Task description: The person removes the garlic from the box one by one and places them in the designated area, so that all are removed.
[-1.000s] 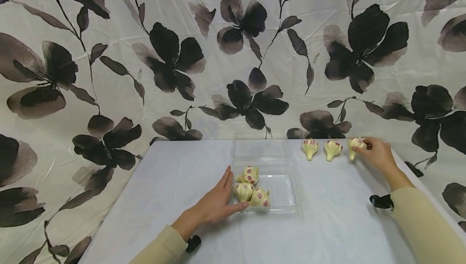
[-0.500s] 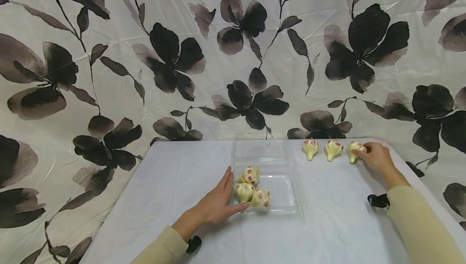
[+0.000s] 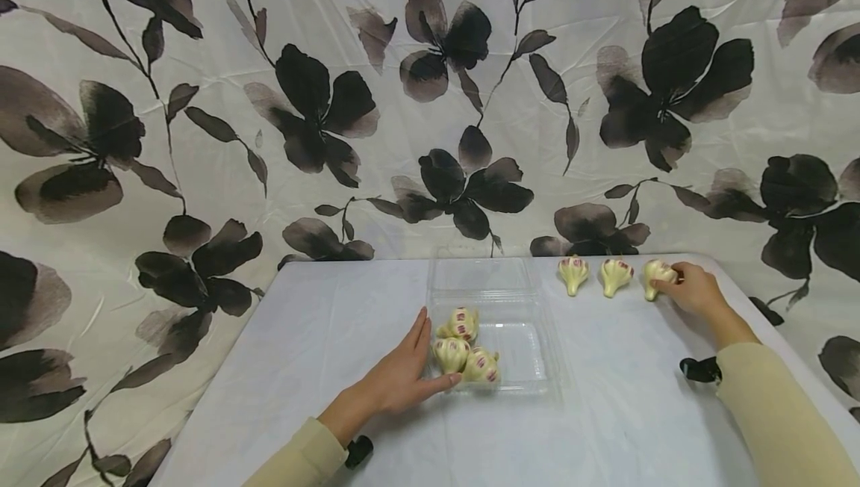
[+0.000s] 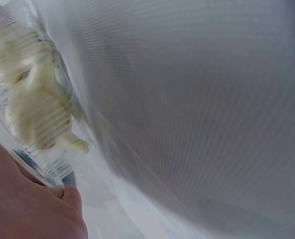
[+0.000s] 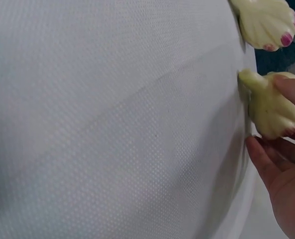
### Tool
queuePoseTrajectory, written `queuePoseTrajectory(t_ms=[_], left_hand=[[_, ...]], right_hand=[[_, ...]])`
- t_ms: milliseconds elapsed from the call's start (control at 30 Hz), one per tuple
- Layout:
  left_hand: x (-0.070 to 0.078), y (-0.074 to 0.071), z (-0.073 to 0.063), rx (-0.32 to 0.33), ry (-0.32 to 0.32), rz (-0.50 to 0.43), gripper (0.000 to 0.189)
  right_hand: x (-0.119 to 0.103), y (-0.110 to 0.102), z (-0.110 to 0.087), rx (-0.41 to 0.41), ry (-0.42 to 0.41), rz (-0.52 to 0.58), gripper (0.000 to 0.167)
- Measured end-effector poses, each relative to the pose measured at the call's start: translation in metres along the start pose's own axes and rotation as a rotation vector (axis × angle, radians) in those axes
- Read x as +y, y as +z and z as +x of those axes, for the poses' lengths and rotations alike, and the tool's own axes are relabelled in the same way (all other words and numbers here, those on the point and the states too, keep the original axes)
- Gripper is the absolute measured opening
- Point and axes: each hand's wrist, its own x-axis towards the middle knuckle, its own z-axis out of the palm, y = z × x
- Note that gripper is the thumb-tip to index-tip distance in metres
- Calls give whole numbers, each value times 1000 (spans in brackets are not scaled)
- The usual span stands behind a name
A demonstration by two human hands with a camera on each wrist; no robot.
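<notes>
Pale yellow garlic bulbs with purple-red marks stand in a row at the back right. My right hand (image 3: 696,290) holds the rightmost garlic bulb (image 3: 657,276) between thumb and fingers; the right wrist view shows this bulb (image 5: 273,109) still at the table surface. A hinged clear plastic container (image 3: 531,385) lies open in the middle, with three garlic bulbs (image 3: 452,354) clustered in its left part. My left hand (image 3: 396,379) rests along its left side, fingers straight, the thumb at the front edge. In the left wrist view, bulbs (image 4: 35,117) show through the ribbed wall.
Two more garlic bulbs, one at the left (image 3: 573,275) and one in the middle (image 3: 616,277) of the row, stand near the back edge. The container's lid (image 3: 480,275) lies folded back. A white cloth covers the table (image 3: 322,308); a floral curtain (image 3: 376,136) hangs behind.
The right forearm has shifted slightly left, and the rightmost garlic bulb has barely moved in the right hand. The left hand and the container stay put.
</notes>
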Motion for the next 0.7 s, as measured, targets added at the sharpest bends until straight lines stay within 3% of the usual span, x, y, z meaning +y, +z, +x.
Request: queuePoseTrajectory(t_ms=[700], left_hand=[[2,-1,0,1,-5,19,120]], right_hand=[[-3,0,-4,-8,14,37,64]])
